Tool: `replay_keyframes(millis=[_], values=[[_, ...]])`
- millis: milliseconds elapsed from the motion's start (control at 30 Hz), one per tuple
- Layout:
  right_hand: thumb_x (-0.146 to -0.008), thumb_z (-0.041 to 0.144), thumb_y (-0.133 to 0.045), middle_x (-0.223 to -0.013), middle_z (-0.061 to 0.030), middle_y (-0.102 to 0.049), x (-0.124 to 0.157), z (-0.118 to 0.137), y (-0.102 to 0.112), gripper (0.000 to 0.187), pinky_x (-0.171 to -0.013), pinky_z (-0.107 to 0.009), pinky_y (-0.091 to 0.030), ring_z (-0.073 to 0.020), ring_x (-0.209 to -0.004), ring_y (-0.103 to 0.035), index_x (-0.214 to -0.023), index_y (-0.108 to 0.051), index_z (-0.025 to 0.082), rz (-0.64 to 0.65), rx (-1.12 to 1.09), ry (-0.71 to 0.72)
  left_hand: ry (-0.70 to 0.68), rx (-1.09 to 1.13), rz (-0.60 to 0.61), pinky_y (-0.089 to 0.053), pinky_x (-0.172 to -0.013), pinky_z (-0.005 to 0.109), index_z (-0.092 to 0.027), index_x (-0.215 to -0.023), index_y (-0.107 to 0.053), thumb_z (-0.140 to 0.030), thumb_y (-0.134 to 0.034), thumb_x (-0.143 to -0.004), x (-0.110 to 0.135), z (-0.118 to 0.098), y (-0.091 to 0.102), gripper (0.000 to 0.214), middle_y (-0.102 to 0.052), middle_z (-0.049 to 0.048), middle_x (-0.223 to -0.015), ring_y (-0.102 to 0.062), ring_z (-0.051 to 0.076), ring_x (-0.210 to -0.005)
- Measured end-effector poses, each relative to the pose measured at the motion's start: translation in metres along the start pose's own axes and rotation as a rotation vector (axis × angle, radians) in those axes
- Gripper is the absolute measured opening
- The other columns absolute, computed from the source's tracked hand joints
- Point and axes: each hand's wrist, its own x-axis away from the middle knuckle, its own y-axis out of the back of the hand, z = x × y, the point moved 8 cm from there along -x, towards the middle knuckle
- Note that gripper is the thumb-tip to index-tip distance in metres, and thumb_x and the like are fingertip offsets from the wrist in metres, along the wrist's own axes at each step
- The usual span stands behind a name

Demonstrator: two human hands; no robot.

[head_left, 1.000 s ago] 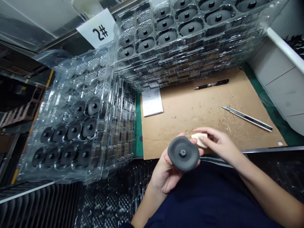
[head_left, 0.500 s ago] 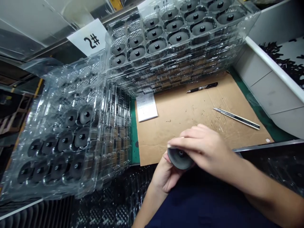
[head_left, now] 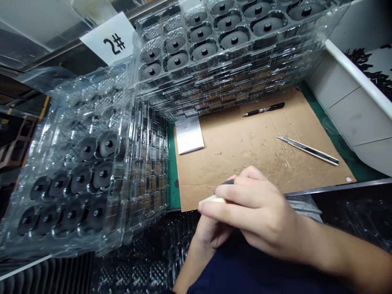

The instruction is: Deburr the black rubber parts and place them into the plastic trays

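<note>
At the near edge of the cardboard sheet (head_left: 235, 151), the right hand (head_left: 257, 208) now lies across the left hand (head_left: 210, 234). The dark disc (head_left: 228, 182), which sat in plain view on the left palm a moment ago, is almost covered, with only a sliver of its rim showing above the right fingers (head_left: 245, 200). Those fingers are pressed together and curled, pinching a pale block (head_left: 212, 199) whose end pokes out past the fingertips. The block sits right against the disc, though the contact itself is hidden. The left fingers are out of sight beneath the right hand, so their state cannot be told. Farther up the cardboard lie a black pen (head_left: 263, 109), a utility knife (head_left: 308, 151) and a printed slip (head_left: 189, 134). Stacked clear trays (head_left: 226, 69) of matching discs rise beyond the sheet, and a second stack (head_left: 79, 171) stands to the left, below a "2#" sign (head_left: 108, 38).
</note>
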Motion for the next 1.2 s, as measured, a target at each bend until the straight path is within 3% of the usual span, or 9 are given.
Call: replay_keyframes(millis=[67, 200, 400, 533, 633, 767, 867, 1033, 1200], values=[[-0.09, 0.014, -0.043, -0.095, 0.0002, -0.068, -0.001, -0.011, 0.0, 0.027, -0.073, -0.031, -0.033, -0.0116, -0.078, -0.057, -0.106, -0.063, 0.022, -0.007, -0.07, -0.01, 0.015, 0.024, 0.005, -0.051, -0.09, 0.036, -0.023, -0.101, -0.067, -0.038, -0.072, -0.072, 0.0, 0.0, 0.001, 0.033, -0.069, 0.0016, -0.094, -0.063, 0.023, -0.096], [-0.089, 0.027, -0.052, -0.09, 0.0005, -0.067, 0.026, -0.082, -0.005, 0.02, -0.073, -0.029, -0.038, -0.0122, -0.077, -0.059, -0.103, -0.065, 0.026, -0.029, 0.045, -0.426, -0.037, 0.093, 0.043, -0.051, -0.089, 0.031, -0.03, -0.114, -0.06, -0.048, -0.076, -0.06, 0.002, -0.015, 0.0, 0.059, -0.06, 0.0022, -0.125, -0.062, 0.023, -0.104], [-0.087, 0.033, -0.051, -0.075, -0.0014, -0.064, 0.085, -0.135, -0.056, 0.024, -0.06, -0.026, -0.044, -0.0123, -0.063, -0.057, -0.098, -0.069, 0.022, 0.097, -0.087, -0.676, -0.103, 0.101, 0.041, -0.047, -0.094, 0.034, -0.032, -0.116, -0.059, -0.049, -0.071, -0.064, 0.003, -0.027, -0.001, 0.057, -0.059, 0.0031, -0.125, -0.061, 0.024, -0.107], [-0.088, 0.031, -0.05, -0.082, -0.0022, -0.064, 0.061, -0.111, -0.031, 0.025, -0.057, -0.025, -0.043, -0.0114, -0.063, -0.053, -0.105, -0.066, 0.023, -0.043, -0.087, -0.664, -0.078, 0.045, 0.052, -0.044, -0.097, 0.038, -0.032, -0.117, -0.058, -0.047, -0.073, -0.063, 0.0, -0.021, -0.005, 0.058, -0.057, 0.003, -0.128, -0.057, 0.026, -0.111], [-0.088, 0.024, -0.05, -0.095, -0.0026, -0.063, 0.021, -0.062, -0.001, 0.024, -0.061, -0.023, -0.045, -0.0109, -0.072, -0.055, -0.109, -0.063, 0.024, -0.194, -0.175, -0.456, -0.108, 0.018, 0.034, -0.042, -0.1, 0.034, -0.03, -0.118, -0.056, -0.04, -0.072, -0.069, 0.0, -0.02, -0.006, 0.052, -0.06, 0.0023, -0.122, -0.052, 0.024, -0.118], [-0.088, 0.013, -0.046, -0.096, -0.0044, -0.062, -0.008, -0.012, -0.003, 0.025, -0.078, -0.025, -0.048, -0.0123, -0.087, -0.057, -0.107, -0.061, 0.018, -0.078, -0.269, -0.197, -0.133, -0.033, -0.029, -0.046, -0.093, 0.026, -0.03, -0.125, -0.05, -0.026, -0.066, -0.079, 0.002, -0.023, -0.002, 0.048, -0.061, 0.0025, -0.12, -0.053, 0.019, -0.116], [-0.086, 0.01, -0.049, -0.085, -0.0001, -0.062, -0.011, -0.011, -0.022, 0.021, -0.073, -0.02, -0.047, -0.0089, -0.078, -0.056, -0.096, -0.065, 0.019, 0.109, -0.267, -0.236, -0.192, -0.041, -0.054, -0.049, -0.089, 0.025, -0.031, -0.124, -0.051, -0.018, -0.069, -0.075, 0.004, -0.029, -0.001, 0.054, -0.061, 0.0019, -0.121, -0.057, 0.018, -0.11], [-0.089, 0.013, -0.047, -0.093, -0.0063, -0.064, -0.008, -0.004, -0.006, 0.024, -0.083, -0.027, -0.047, -0.0129, -0.086, -0.057, -0.108, -0.061, 0.011, -0.148, -0.192, -0.1, -0.183, -0.049, -0.034, -0.048, -0.09, 0.022, -0.028, -0.115, -0.059, -0.024, -0.073, -0.072, 0.007, -0.033, -0.009, 0.046, -0.067, 0.0003, -0.104, -0.059, 0.017, -0.106], [-0.087, 0.012, -0.05, -0.087, -0.0019, -0.062, 0.025, -0.012, -0.005, 0.023, -0.071, -0.021, -0.047, -0.009, -0.077, -0.057, -0.106, -0.062, 0.018, 0.03, -0.184, -0.187, -0.13, -0.05, 0.076, -0.051, -0.087, 0.028, -0.031, -0.109, -0.063, -0.03, -0.085, -0.052, 0.007, -0.034, -0.012, 0.061, -0.064, 0.0002, -0.116, -0.062, 0.022, -0.102]])
